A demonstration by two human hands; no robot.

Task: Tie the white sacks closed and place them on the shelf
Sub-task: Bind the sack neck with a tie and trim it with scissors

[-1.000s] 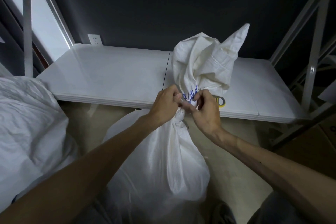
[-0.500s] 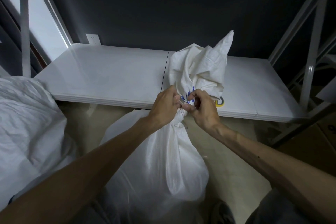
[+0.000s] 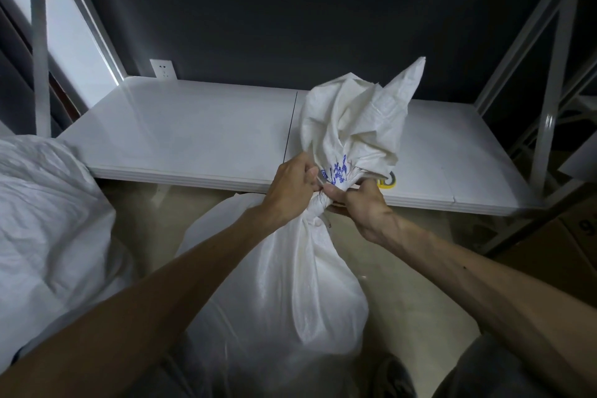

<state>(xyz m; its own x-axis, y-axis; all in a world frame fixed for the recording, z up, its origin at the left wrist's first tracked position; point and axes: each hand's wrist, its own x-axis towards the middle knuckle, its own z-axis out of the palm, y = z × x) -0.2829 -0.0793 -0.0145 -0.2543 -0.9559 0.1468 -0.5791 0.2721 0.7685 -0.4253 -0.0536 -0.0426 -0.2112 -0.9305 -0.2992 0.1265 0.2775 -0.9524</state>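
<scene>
Beyond both hands, the white shelf (image 3: 200, 136) lies bare except for a roll of tape (image 3: 388, 180) just past the right hand. Between the arms the white sack (image 3: 277, 294) stands upright on the floor, long axis vertical, its loose mouth flaring up and slightly right above the hands. Since a second ago that flare has drawn in tighter and the hands have closed together, so the tie looks nearly cinched. The left hand (image 3: 289, 191) and right hand (image 3: 361, 203) both pinch the neck (image 3: 318, 203), touching across it. A second sack (image 3: 42, 220) rests left of the left arm
</scene>
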